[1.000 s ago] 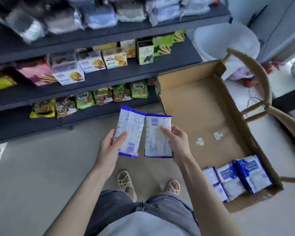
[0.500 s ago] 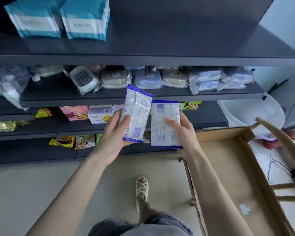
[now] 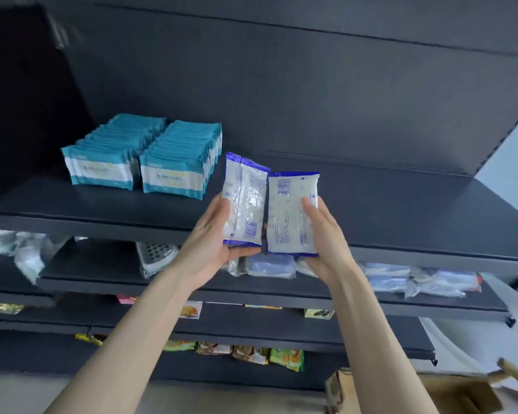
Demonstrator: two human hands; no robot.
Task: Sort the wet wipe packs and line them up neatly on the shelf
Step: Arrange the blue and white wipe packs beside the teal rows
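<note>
Up and left of the hands, two rows of teal packs are standing on the shelf. The left hand is gripping the left pack, thumb across its face, long axis upright, barcode end down. Just beside it, the right hand is gripping the right pack, upright, barcode end up, in front of the shelf edge.

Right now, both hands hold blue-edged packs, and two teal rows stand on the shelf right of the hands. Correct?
No: in the head view the teal rows stand left of the left hand and right hand, which do hold blue-edged packs.
</note>
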